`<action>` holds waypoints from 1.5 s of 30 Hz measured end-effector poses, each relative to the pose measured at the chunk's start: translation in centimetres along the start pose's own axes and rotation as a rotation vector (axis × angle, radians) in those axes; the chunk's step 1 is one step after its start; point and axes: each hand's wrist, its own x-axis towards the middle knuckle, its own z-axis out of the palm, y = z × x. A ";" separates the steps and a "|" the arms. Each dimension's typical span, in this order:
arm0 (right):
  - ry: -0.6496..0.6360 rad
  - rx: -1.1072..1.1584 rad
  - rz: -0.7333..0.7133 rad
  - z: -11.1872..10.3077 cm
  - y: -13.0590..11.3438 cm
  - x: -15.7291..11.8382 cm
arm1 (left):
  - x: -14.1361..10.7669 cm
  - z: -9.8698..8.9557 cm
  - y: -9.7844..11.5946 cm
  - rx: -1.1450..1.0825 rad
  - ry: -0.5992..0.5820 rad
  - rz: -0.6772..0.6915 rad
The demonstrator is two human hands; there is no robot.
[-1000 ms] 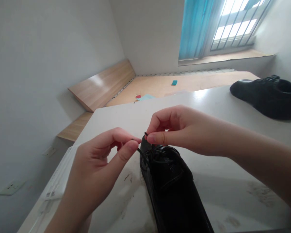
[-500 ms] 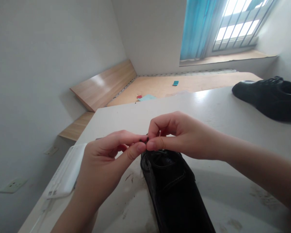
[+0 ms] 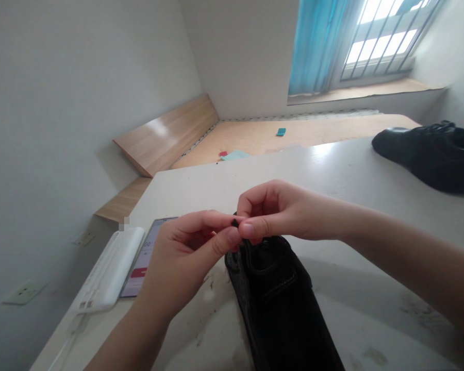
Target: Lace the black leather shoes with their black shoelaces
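A black shoe (image 3: 290, 309) lies on the white table in front of me, its lacing part under my fingers. My left hand (image 3: 195, 252) pinches a black shoelace (image 3: 235, 222) between thumb and forefinger just above the shoe. Pressed close against it, my right hand (image 3: 272, 211) also pinches the lace, thumb to curled forefinger. Most of the lace is hidden behind the fingertips.
The other black shoe (image 3: 429, 157) stands at the table's right. On the left lie a white power bank (image 3: 108, 273) with a cable and a phone (image 3: 149, 252) partly behind my left hand. The white table (image 3: 294, 172) has dark smudges near the shoe.
My left hand has shifted slightly right, uncovering more of the phone. The fingertips of both hands have drawn closer together over the lace.
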 end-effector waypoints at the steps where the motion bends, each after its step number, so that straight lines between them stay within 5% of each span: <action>1: -0.010 0.007 0.002 0.0 0.1 0.0 | 0.0 -0.1 0.0 -0.001 -0.004 -0.001; 9: -0.027 -0.192 0.006 1.0 -0.5 -0.6 | 0.2 -0.3 0.1 0.105 0.047 0.131; 14: -0.095 -0.008 0.034 2.8 -2.1 -1.5 | 0.0 -0.5 0.2 0.217 0.058 0.195; 20: 0.003 0.257 -0.078 3.1 -3.5 -2.4 | 0.0 0.1 -0.1 0.599 -0.189 0.066; 24: 0.160 -0.277 -0.139 2.5 -4.0 -3.1 | 0.1 0.9 -0.2 0.744 -0.370 0.060; 28: 0.148 -0.687 -0.059 2.1 -4.1 -3.4 | 0.3 1.1 -0.8 0.689 -0.355 0.044; 37: 0.077 -0.213 -0.043 1.9 -4.1 -2.3 | 0.6 2.0 -1.0 0.639 -0.194 -0.004; 45: 0.074 -0.218 -0.016 2.1 -3.8 -2.2 | 0.7 1.8 -1.6 0.611 -0.212 0.038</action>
